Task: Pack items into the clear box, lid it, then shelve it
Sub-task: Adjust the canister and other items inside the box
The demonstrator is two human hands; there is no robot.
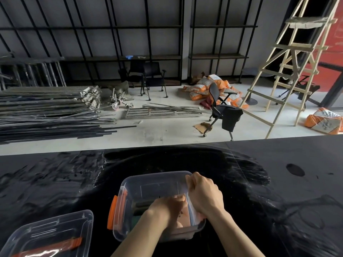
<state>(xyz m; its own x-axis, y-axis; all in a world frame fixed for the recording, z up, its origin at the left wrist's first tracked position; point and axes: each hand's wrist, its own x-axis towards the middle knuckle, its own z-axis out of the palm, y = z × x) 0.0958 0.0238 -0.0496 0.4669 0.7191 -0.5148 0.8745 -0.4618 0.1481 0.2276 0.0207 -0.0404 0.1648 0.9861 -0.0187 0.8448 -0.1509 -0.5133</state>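
At the bottom left of the frame we see a clear plastic lid [53, 236], rounded at the corners, glossy, cut off by the lower edge, with an orange latch [74, 242] lying across it. Just right of it, at bottom centre, sits the clear box [148, 184], a rounded rectangular tub with one orange clip [112, 212] on its left side; both rest on a black table [278, 182] whose surface looks smeared and streaky. Our left hand [167, 206] is down inside the box, fingers curled out of sight beneath it, so we cannot tell whether it grips anything; it lies over dark, flat items [141, 206] that are hard to make out, with a pinkish packet [182, 217] at the box's right end. Our right hand [204, 191] is clenched on the box's right rim, fingers hooked over the far corner. Past the table edge, on a pale concrete floor, we count three black chairs [222, 110], one with a dark cloth draped over it. At left lies a pile of long dark metal bars [48, 112]; at centre right, a heap of orange-and-white sacks [207, 86]. A wooden stepladder [289, 60] stands at right, its top cut off, and black metal shelving [130, 34] lines the grey back wall.
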